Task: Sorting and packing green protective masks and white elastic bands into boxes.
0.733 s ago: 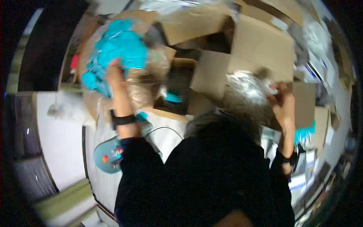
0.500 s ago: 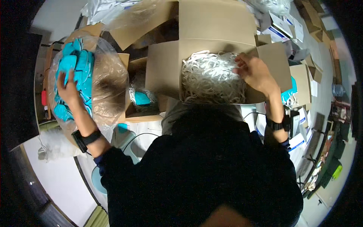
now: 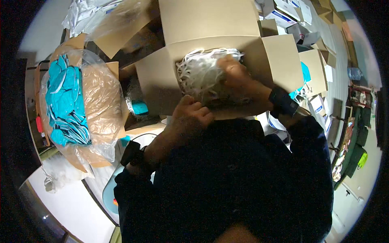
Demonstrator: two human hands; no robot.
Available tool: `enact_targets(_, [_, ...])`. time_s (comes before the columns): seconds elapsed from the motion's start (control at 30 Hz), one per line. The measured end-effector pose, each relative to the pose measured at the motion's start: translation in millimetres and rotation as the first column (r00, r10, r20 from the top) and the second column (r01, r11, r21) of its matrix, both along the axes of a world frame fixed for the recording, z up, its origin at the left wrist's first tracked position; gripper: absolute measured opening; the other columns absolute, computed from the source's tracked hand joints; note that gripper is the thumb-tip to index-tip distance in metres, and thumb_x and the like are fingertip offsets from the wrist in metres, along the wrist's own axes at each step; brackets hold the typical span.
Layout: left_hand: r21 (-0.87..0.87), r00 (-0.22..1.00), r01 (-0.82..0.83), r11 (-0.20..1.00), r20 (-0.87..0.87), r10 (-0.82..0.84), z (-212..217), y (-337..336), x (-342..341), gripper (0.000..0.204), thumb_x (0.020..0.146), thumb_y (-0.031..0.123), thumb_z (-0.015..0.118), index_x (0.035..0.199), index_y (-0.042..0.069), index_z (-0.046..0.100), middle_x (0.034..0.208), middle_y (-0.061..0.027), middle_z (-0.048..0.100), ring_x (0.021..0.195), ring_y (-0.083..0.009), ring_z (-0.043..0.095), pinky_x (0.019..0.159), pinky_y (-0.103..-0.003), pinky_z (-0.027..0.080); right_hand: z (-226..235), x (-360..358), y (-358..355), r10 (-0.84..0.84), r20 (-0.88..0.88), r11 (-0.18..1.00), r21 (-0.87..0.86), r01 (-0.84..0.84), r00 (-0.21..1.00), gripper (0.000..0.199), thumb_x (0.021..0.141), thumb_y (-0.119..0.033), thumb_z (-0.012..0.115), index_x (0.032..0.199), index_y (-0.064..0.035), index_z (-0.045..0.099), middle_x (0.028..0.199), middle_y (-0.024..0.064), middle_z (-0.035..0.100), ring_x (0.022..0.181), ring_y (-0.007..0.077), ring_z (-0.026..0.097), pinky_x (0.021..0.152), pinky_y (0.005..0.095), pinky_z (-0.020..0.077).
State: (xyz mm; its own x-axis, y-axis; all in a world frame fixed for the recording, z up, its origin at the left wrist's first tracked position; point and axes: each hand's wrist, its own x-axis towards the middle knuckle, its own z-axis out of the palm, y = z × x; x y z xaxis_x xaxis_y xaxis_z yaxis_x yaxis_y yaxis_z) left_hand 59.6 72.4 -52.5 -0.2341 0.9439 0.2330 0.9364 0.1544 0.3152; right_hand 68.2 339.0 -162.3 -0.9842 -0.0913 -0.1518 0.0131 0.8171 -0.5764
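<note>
An open cardboard box [image 3: 158,85] in front of me holds a tangle of white elastic loops [image 3: 198,69] in a clear bag. My right hand [image 3: 239,79] is pressed into the loops, fingers curled in them. My left hand [image 3: 193,115] is at the box's near edge, fingers bent against the bag; what it holds is unclear. Both wrists wear dark bands. To the left, a second box lined with a clear bag [image 3: 101,101] holds several teal mask pieces [image 3: 67,101].
Flattened and open cardboard boxes [image 3: 283,60] lie behind and to the right. A white bag [image 3: 56,174] sits on the white table at lower left, beside a blue device [image 3: 111,194] with a cable. Packets lie at the top left [image 3: 89,14].
My left hand left the teal pieces in the left box and came to the near edge of the middle box. My right hand moved deeper into the white loops.
</note>
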Motion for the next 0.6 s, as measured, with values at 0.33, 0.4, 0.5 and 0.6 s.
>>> enact_targets(0.33, [0.083, 0.991, -0.047, 0.995, 0.133, 0.036, 8, -17, 0, 0.005, 0.074, 0.012, 0.061, 0.077, 0.011, 0.065, 0.074, -0.0048, 0.063, 0.079, -0.0231, 0.063, 0.081, -0.038, 0.047, 100, 28, -107, 0.38, -0.118, 0.923, -0.019, -0.385, 0.917, 0.029, 0.076, -0.015, 0.064, 0.102, -0.0021, 0.061, 0.12, 0.0177, 0.052, 0.101, 0.0371, 0.059, 0.083, 0.0416, 0.0547])
enact_targets(0.4, [0.002, 0.963, -0.024, 1.0, 0.27, 0.023, 19, -20, -2, 0.005, 0.077, 0.013, 0.061, 0.077, 0.009, 0.063, 0.075, -0.0066, 0.063, 0.08, -0.0261, 0.063, 0.078, -0.04, 0.048, 97, 33, -108, 0.436, -0.089, 0.895, -0.061, -0.441, 0.896, 0.032, 0.077, -0.017, 0.065, 0.105, -0.0024, 0.061, 0.125, 0.0196, 0.05, 0.109, 0.0394, 0.056, 0.086, 0.0436, 0.0533])
enact_targets(0.5, [-0.114, 0.845, 0.042, 0.993, 0.535, 0.026, 58, -11, -19, 0.009, 0.081, 0.013, 0.061, 0.077, 0.005, 0.06, 0.074, -0.0118, 0.061, 0.081, -0.0319, 0.062, 0.072, -0.043, 0.049, 83, 41, -105, 0.552, -0.039, 0.812, -0.202, -0.548, 0.833, 0.046, 0.079, -0.021, 0.065, 0.121, -0.005, 0.055, 0.133, 0.023, 0.044, 0.117, 0.0437, 0.051, 0.091, 0.0469, 0.0505])
enact_targets(0.6, [-0.031, 0.783, 0.048, 0.998, 0.622, -0.018, 70, 36, -49, 0.013, 0.084, 0.011, 0.058, 0.076, 0.001, 0.054, 0.073, -0.0207, 0.057, 0.077, -0.0391, 0.06, 0.068, -0.047, 0.046, 97, 48, -105, 0.523, 0.13, 0.791, -0.442, -0.423, 0.843, 0.06, 0.082, -0.024, 0.065, 0.136, -0.0087, 0.044, 0.138, 0.0257, 0.038, 0.118, 0.0474, 0.048, 0.094, 0.0506, 0.0485])
